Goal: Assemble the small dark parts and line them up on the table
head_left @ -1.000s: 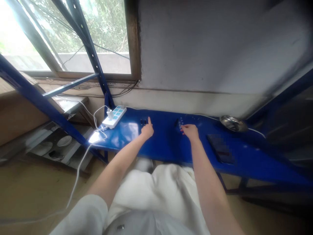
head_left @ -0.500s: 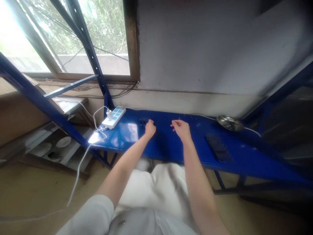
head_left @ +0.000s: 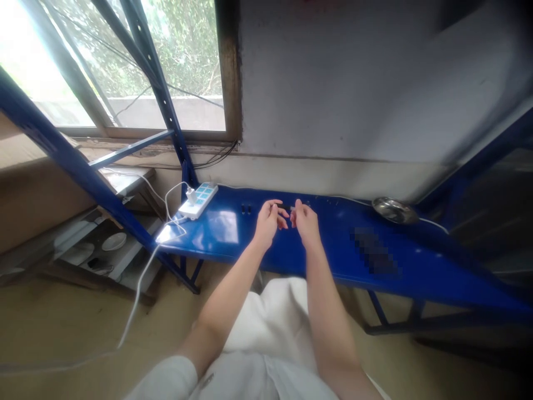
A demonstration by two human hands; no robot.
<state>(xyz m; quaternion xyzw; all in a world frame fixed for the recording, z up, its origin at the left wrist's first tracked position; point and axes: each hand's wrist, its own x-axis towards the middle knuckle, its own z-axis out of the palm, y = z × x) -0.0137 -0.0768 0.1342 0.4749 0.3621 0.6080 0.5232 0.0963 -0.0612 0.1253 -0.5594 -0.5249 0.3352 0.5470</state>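
Note:
My left hand (head_left: pixel 266 225) and my right hand (head_left: pixel 305 223) have come together above the blue metal shelf (head_left: pixel 220 244). A small black piece (head_left: pixel 284 206) runs between their fingertips, and both hands pinch it. Most of it is hidden by my fingers, so I cannot tell exactly what it is. A pair of small dark pegs (head_left: pixel 246 209) stands on the shelf to the left of my left hand. Tiny dark marks (head_left: pixel 310 204) dot the shelf just beyond my right hand.
A white power strip (head_left: pixel 199 200) with a plugged-in white cable (head_left: pixel 139 294) lies at the shelf's left end. A steel bowl (head_left: pixel 393 210) and a blurred dark flat object (head_left: pixel 375 251) sit to the right. A blue steel upright (head_left: pixel 160 83) stands before the window.
My hands have moved toward each other at the middle of the shelf. My left hand has come away from the dark pegs, and the black piece now shows between my fingertips.

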